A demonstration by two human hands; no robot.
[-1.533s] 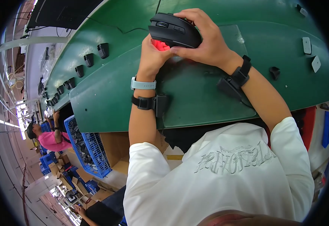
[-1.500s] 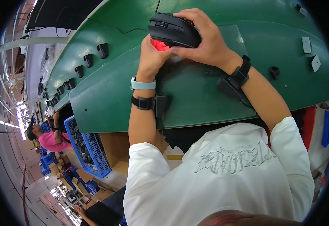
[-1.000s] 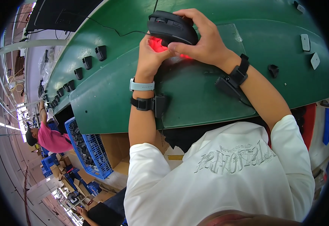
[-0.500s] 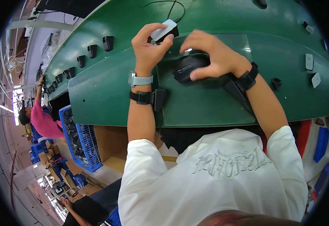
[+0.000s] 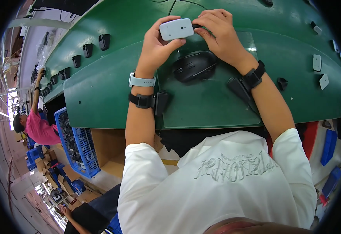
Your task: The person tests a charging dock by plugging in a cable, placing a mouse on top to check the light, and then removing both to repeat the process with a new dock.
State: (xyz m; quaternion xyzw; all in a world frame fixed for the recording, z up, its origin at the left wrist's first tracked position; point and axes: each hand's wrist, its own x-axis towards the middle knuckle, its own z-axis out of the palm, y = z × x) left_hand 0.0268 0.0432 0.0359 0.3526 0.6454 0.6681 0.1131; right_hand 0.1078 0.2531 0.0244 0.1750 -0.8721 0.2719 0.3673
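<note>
Holding a small grey box (image 5: 176, 29), long axis three-to-nine o'clock, both hands' grips (image 5: 157, 46) (image 5: 221, 33) pinch its ends. Earlier gripped, the black mouse (image 5: 194, 66) now lies on the tabletop (image 5: 112, 89).

Blue crate (image 5: 76, 144), small black parts (image 5: 87, 50), cardboard boxes (image 5: 49, 177)

one black mouse (image 5: 194, 66), one grey device (image 5: 176, 29)

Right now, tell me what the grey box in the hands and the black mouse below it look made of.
Grey box: likely moulded plastic, matt pale grey, with rounded corners. Black mouse: probably plastic too, smooth with a soft sheen; a highlight runs along its curved top.
</note>
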